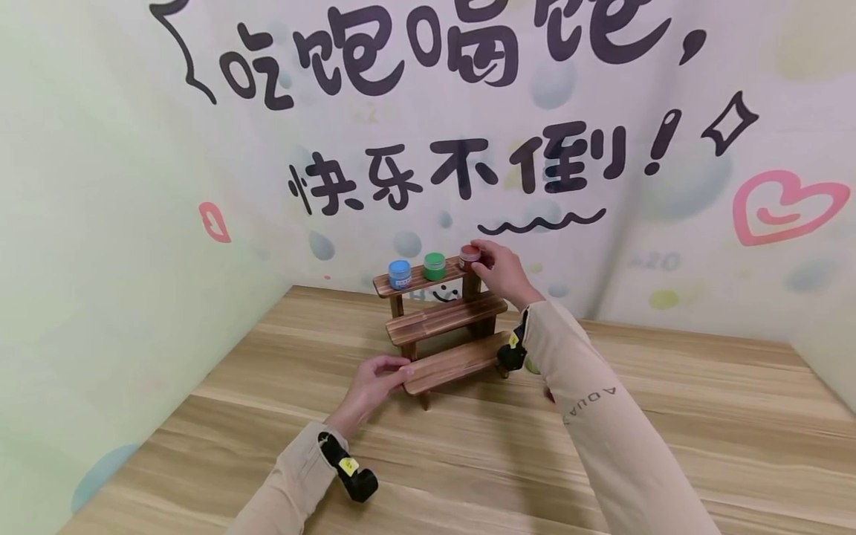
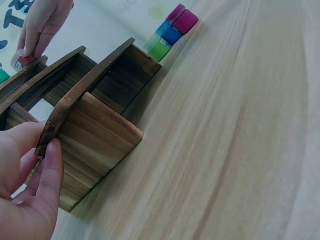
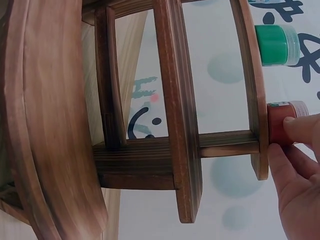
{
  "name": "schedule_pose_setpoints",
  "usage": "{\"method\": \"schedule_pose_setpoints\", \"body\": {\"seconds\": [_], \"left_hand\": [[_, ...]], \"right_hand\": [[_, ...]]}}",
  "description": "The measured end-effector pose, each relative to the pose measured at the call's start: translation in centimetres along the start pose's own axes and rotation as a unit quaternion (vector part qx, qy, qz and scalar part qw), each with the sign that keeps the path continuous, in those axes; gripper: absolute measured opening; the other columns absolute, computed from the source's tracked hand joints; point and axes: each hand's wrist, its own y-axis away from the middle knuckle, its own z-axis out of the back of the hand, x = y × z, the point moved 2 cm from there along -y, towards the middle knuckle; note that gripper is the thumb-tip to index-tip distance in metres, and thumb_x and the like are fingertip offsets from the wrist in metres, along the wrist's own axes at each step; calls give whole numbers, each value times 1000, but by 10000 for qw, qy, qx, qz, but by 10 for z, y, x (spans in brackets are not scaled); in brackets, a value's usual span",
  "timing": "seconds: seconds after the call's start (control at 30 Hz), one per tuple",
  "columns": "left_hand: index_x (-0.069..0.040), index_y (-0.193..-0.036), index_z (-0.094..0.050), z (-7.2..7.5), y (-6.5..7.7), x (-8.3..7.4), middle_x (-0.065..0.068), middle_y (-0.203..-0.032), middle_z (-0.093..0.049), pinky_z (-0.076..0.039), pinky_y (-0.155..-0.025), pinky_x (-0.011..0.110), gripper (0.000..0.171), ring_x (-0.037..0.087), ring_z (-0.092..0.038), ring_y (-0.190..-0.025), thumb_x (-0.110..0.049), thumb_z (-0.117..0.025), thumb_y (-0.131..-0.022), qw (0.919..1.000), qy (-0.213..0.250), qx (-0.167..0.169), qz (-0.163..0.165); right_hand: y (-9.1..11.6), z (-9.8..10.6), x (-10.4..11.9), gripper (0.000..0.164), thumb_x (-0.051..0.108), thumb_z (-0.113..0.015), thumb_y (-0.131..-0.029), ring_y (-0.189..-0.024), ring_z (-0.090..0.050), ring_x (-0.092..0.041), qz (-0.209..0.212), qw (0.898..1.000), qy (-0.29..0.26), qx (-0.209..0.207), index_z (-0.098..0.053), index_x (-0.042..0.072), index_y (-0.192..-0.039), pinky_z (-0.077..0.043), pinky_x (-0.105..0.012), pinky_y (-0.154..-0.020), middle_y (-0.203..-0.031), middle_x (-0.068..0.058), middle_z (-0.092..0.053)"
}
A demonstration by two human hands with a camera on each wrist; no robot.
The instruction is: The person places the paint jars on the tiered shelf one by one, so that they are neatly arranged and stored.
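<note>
A three-step wooden display shelf [image 1: 449, 321] stands on the table. My left hand [image 1: 371, 386] pinches the left end of its lowest step [image 2: 70, 102], thumb and fingers on either side of the board. At the right end of the top step, my right hand [image 1: 501, 273] grips a small brownish-red paint jar [image 3: 281, 123] between thumb and fingers. The jar's base is right at the board. Along the same step are a green paint jar [image 1: 435, 266] in the middle and a blue paint jar [image 1: 400, 274] at the left end.
On the table beyond the shelf's right side, a light green jar [image 2: 157, 47], a blue jar [image 2: 169, 32] and a magenta jar [image 2: 184, 20] stand in a row. My right sleeve [image 1: 602, 401] mostly hides them in the head view. A printed cloth wall [image 1: 428, 148] hangs close behind.
</note>
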Motion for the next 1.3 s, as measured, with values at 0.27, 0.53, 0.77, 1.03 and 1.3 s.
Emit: {"method": "schedule_pose_setpoints", "body": {"seconds": [0.27,0.53,0.77,1.03,1.3], "left_hand": [[7,-102,-58,0,1,-1,18,-102,-56,-51,-72,31,27,17,-56,-81,-7,-64,-80,9999,65,67,-50],[8,-103,-58,-1,1,-3,17,-102,-56,-51,-72,32,28,15,-55,-80,-7,-65,-80,9998,181,59,-22],[9,-103,-57,-1,4,-5,17,-101,-56,-51,-72,34,29,15,-55,-79,-7,-64,-81,9999,124,102,-62],[9,-102,-58,-1,4,-5,17,-100,-57,-51,-71,31,28,15,-56,-79,-8,-64,-81,9998,146,108,-48],[7,-103,-58,0,1,-1,18,-101,-56,-51,-72,33,29,17,-56,-81,-9,-64,-81,9998,137,118,-17]], "right_hand": [[2,-1,2,41,2,-56,-86,-99,-54,-28,-99,9996,-232,-144,-46,-1,-125,-46,-37,-83,-114,-21,-54],[3,-4,1,42,5,-58,-85,-99,-54,-28,-115,9985,-357,-411,-45,-1,-124,-46,-37,-82,-114,-20,-55],[2,-7,-3,42,3,-55,-86,-101,-53,-27,-153,9989,-323,-293,-43,1,-125,-45,-36,-83,-117,-19,-53],[5,0,-4,41,-1,-48,-88,-106,-50,-31,-49,9995,-233,-217,-41,-1,-129,-42,-40,-89,-120,-22,-50],[8,21,-6,38,3,-52,-87,-107,-50,-31,-72,9998,-73,-195,-44,-2,-125,-43,-41,-89,-117,-21,-52]]}}
